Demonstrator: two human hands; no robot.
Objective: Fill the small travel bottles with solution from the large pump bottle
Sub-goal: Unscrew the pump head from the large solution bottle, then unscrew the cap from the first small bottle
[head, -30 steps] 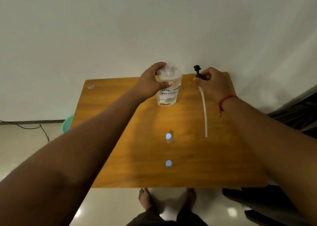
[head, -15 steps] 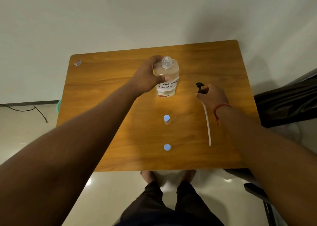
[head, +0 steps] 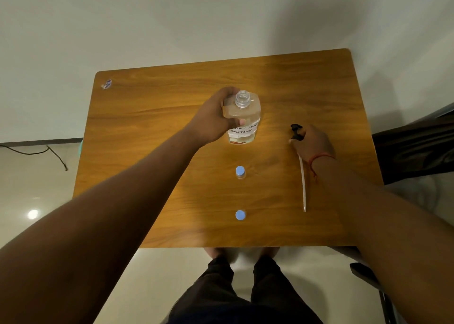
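The pump is out, so the step in hand looks like setting it aside; next, I'd judge, the capped travel bottles need opening. The left hand (head: 211, 119) has a closed grip round the open-necked large bottle (head: 243, 119) standing mid-worktop (head: 147, 127). The right hand (head: 312, 143), right of that bottle, pinches the black pump head (head: 296, 130), its dip tube (head: 303, 186) lying flat. Two small blue-capped bottles (head: 240, 171) (head: 240, 215) stand just nearer the person than the large one.
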